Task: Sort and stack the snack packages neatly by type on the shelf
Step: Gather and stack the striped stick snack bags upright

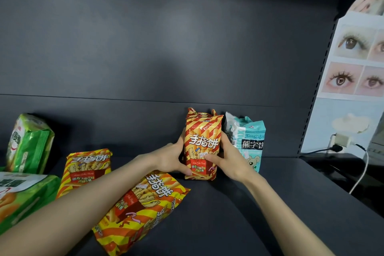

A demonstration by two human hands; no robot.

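Fingers of both hands are curled round the lower half of the upright striped packet - left hand and right hand on opposite sides. The packet stands near the shelf's back edge, just beside a teal packet. Recommended: seat its base flat and face it forward before letting go - a matching packet lies flat toward the front edge.

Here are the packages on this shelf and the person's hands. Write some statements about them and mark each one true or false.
1. The left hand and the right hand both hold the upright striped package. True.
2. The teal package lies flat on the shelf. False: it stands upright, just right of the held one.
3. Two more striped packages lie to the left of the held one. True.
4. The green packages are right of the teal one. False: they are at the far left.
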